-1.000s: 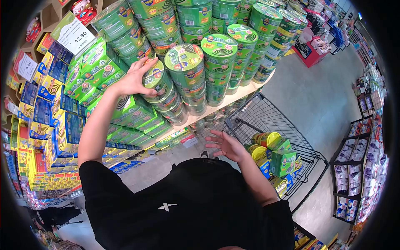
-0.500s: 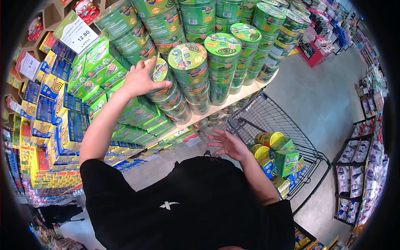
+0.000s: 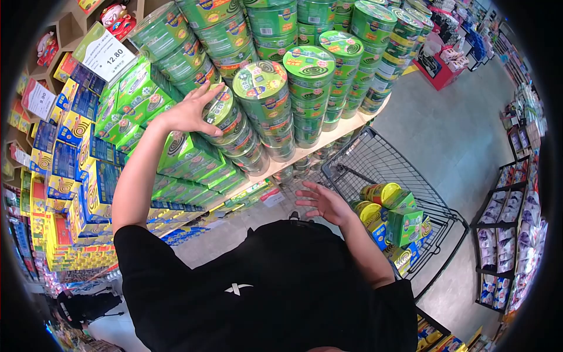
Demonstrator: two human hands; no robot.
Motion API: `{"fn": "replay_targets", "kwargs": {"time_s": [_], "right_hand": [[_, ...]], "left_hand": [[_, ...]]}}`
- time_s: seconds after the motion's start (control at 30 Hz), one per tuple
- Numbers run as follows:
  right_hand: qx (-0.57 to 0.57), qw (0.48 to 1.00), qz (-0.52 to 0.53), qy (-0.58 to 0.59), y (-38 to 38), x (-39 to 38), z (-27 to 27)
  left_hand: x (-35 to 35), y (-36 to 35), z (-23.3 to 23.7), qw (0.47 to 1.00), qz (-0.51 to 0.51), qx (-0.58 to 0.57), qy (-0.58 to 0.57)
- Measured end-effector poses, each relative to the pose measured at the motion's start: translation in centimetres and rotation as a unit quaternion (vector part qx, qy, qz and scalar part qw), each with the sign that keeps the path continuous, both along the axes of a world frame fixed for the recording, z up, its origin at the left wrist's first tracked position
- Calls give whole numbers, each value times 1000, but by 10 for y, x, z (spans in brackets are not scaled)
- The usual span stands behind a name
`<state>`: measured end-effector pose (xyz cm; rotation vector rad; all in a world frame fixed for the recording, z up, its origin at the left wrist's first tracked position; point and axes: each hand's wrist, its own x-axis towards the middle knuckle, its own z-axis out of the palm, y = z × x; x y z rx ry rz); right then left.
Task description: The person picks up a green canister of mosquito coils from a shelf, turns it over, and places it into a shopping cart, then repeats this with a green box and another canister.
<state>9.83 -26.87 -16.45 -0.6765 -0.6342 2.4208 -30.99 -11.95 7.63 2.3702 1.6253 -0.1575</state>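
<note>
My left hand [image 3: 186,115] is wrapped round the top of a green tub of mosquito coils [image 3: 226,112], thumb on its near side and fingers over its far side. This tub sits uppermost in the nearest short stack on the shelf. Beside it rises another stack, topped by a tub with a pale green lid [image 3: 260,80]. My right hand [image 3: 326,204] hangs free with fingers spread, between my body and the shopping cart [image 3: 404,161]. In the cart lie yellow-lidded tubs [image 3: 389,192], a green box [image 3: 404,227] and blue-and-yellow boxes.
Green boxes [image 3: 132,100] and blue-and-yellow boxes [image 3: 97,188] are piled to the left, below price tags [image 3: 105,53]. A wooden shelf edge [image 3: 319,146] runs under the tubs. Racks of purple packs [image 3: 495,240] stand to the right. A dark-clothed person [image 3: 88,308] is at lower left.
My left hand has shifted slightly down and left, its fingers curling closer round the tub. My right hand stays nearly still, and the whole view has shifted slightly.
</note>
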Motion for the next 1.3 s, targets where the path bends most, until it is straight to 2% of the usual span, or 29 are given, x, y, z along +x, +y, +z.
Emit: {"fn": "replay_targets", "kwargs": {"time_s": [0.37, 0.77, 0.87, 1.17, 1.3], "right_hand": [[-20, 1000, -15, -14, -4, 0, -4], [-29, 999, -20, -22, -6, 0, -10], [-31, 999, -21, -21, -6, -1, -12], [-52, 997, -38, -39, -8, -2, -17], [-59, 996, -42, -48, -9, -2, -18]], "left_hand": [[35, -12, 11, 985, 140, 37, 93], [43, -14, 6, 975, 174, 54, 126], [54, -16, 10, 966, 215, 49, 137], [61, -18, 11, 961, 223, 40, 158], [55, -17, 8, 968, 212, 44, 126]]}}
